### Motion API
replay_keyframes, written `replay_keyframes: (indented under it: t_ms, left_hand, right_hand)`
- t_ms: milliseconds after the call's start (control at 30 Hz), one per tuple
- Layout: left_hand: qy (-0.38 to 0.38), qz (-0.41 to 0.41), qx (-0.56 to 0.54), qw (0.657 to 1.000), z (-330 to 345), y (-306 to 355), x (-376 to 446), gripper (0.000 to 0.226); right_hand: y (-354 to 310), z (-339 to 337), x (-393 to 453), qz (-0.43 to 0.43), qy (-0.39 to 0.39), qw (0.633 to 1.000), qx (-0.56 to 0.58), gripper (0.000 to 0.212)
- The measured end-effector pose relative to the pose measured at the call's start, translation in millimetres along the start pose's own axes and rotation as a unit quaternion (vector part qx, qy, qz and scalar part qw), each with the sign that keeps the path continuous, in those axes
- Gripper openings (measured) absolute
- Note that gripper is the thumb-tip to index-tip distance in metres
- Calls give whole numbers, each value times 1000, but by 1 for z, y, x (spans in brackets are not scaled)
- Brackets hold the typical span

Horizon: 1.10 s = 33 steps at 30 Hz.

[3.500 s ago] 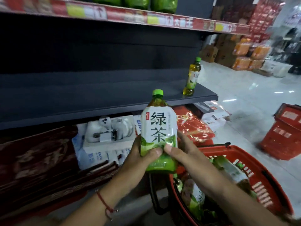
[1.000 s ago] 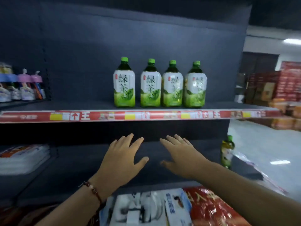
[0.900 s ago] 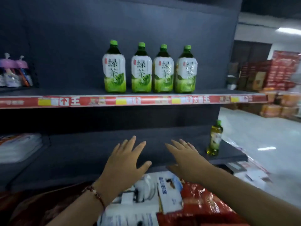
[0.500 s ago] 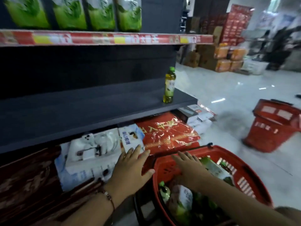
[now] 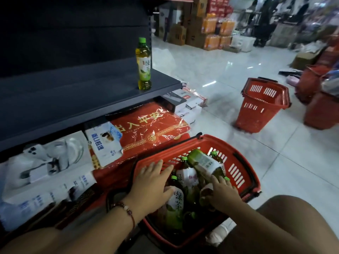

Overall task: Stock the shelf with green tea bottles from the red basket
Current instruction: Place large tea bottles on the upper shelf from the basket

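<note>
While both hands reached into the red plastic shopping basket at the near right, at least five green-capped tea bottles with white and green labels lay piled inside it, the exact count hidden by the heap. The left hand lay spread, fingers straight, over the basket's left rim, its thumb touching one upright white-labelled bottle. The right hand rested with its fingers on the bottles near the middle; whether it gripped one could not be told. One small green-capped bottle of yellow tea stood upright alone at the right end of the dark grey metal shelf. Below that shelf lay one red foil-wrapped package with gold characters and several white boxes. One second red basket stood farther right on the glossy white tiled floor, with stacked cartons far behind.
</note>
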<state>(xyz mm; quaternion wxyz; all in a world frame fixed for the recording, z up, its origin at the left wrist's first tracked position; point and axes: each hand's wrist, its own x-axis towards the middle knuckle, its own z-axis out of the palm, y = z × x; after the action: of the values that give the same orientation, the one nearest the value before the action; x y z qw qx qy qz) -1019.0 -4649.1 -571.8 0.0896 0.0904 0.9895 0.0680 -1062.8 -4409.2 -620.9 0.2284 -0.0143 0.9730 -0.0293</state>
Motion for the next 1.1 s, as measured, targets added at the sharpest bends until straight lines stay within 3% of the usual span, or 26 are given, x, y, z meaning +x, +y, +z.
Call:
replay_keyframes:
  t_ms: [133, 300, 400, 567, 700, 1000, 1100]
  left_hand:
    - [-20, 15, 6, 1000, 10, 6, 18, 73]
    - [-47, 27, -2, 999, 19, 10, 32, 72]
    - [-53, 34, 2, 998, 22, 12, 38, 70]
    - [-65, 33, -2, 997, 22, 14, 43, 70]
    - [-64, 33, -7, 997, 22, 12, 43, 69]
    - [-82, 14, -33, 996, 21, 1, 33, 68]
    - [-84, 8, -60, 995, 20, -2, 28, 68]
  right_hand:
    - [4, 8, 14, 3, -41, 999, 28, 62]
    - [7, 11, 24, -21, -122, 992, -16, 87]
    - [1, 17, 23, -36, -105, 989, -96, 94]
    - [-20, 22, 26, -61, -91, 987, -122, 64]
    - [-11, 27, 35, -78, -49, 991, -99, 54]
    - [11, -19, 23, -95, 9, 984, 152, 44]
    - [9, -46, 6, -34, 48, 913, 403, 23]
